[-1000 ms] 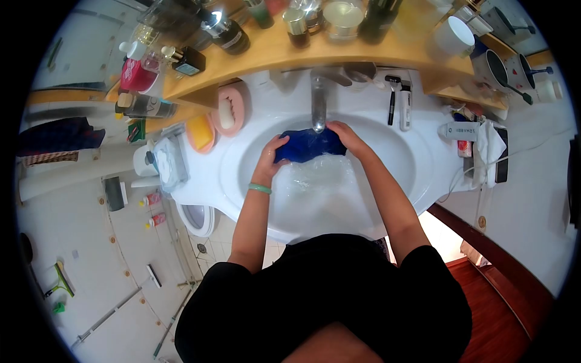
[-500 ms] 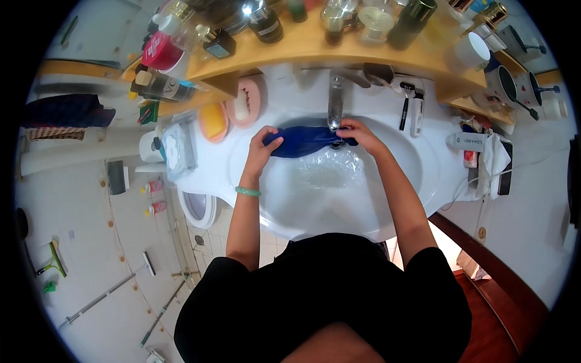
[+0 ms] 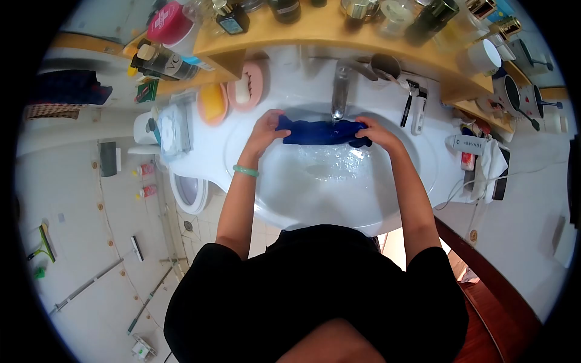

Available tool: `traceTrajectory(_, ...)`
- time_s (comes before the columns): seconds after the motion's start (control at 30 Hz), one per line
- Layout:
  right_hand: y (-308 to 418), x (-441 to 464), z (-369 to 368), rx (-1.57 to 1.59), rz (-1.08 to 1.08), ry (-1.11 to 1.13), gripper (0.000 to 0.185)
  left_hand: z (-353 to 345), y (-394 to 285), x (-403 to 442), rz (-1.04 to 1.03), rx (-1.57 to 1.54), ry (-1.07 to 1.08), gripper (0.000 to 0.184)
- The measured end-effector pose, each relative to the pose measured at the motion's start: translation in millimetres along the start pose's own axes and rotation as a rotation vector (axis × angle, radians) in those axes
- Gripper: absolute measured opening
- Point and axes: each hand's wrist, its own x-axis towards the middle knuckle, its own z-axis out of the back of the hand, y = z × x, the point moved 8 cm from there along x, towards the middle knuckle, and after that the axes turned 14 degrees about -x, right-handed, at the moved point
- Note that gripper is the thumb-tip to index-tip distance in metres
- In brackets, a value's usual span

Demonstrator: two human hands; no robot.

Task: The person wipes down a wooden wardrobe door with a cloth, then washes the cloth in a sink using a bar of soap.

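Observation:
A dark blue wet cloth point(image 3: 319, 132) is stretched sideways between my two hands, just under the metal faucet point(image 3: 340, 92). My left hand point(image 3: 266, 134), with a green bangle point(image 3: 246, 171) on its wrist, pinches the left end. On the other end, my right hand point(image 3: 379, 134) grips a bunched part of the cloth, and a loose bit hangs below the fingers. Water ripples in the white sink point(image 3: 275, 193) beneath. The spout's tip meets the cloth's upper edge in view; whether they touch I cannot tell.
Left of the faucet lie a yellow soap point(image 3: 212, 104) and a white soap point(image 3: 242, 91) in pink dishes. A razor point(image 3: 408, 104) and a white tube point(image 3: 419, 114) rest at right. Bottles crowd the wooden shelf point(image 3: 339, 45) above. A toilet point(image 3: 190, 192) stands at lower left.
The cloth is spread straighter and sits slightly farther right, with its right end bunched in my right hand. Both hands have shifted a little right. The whole view has tilted slightly.

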Motion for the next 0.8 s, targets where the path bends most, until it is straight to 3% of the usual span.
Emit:
traceTrajectory(0.03, -3.3, -4.7, -0.5, -0.005, -0.001, 0.004, 0.040, -2.4, 9.6, 1.3, 0.089, 0.082, 0.012, 0.051)
traceTrajectory(0.1, -20.3, -19.3, 14.2, 0.298, -0.098, -0.241, 0.044, -0.6, 35.1, 12.2, 0.180, 0.157, 0.024, 0.052)
traceTrajectory(0.2, -6.0, -41.5, 25.1, 0.363, -0.062, -0.265, 0.046, 3.3, 84.6, 36.0, 0.239, 0.152, 0.039, 0.046)
traceTrajectory(0.3, 0.5, -59.5, 35.6, 0.413, -0.167, -0.396, 0.048, -27.1, 90.6, 42.9, 0.197, -0.050, 0.102, 0.040)
traceTrajectory(0.43, -22.0, -60.3, 49.9, -0.063, -0.104, -0.445, 0.023, -57.7, 92.8, 52.1, 0.099, -0.190, 0.139, 0.032)
traceTrajectory(0.5, -15.2, -71.1, 49.4, -0.032, -0.037, -0.508, 0.018, -64.6, 90.8, 54.3, 0.045, -0.208, 0.120, 0.025)
traceTrajectory(0.57, -13.3, -77.9, 50.0, 0.004, 0.029, -0.572, 0.019, -61.2, 85.6, 54.2, 0.000, -0.227, 0.074, 0.025)
traceTrajectory(0.63, -20.4, -77.1, 42.6, 0.028, 0.111, -0.556, 0.033, -51.1, 74.5, 52.2, -0.091, -0.259, -0.015, 0.027)
traceTrajectory(0.7, -9.8, -79.0, 33.2, 0.140, 0.065, -0.488, 0.038, -47.2, 39.1, 34.8, -0.157, -0.163, -0.040, 0.024)
traceTrajectory(0.77, -6.4, -71.6, 17.8, 0.256, 0.025, -0.416, 0.044, -44.4, -22.6, 2.2, -0.313, 0.519, -0.210, 0.019)
traceTrajectory(0.8, -8.5, -62.9, 10.8, 0.277, 0.030, -0.392, 0.046, -44.2, -33.1, -6.1, -0.314, 0.526, -0.207, 0.019)
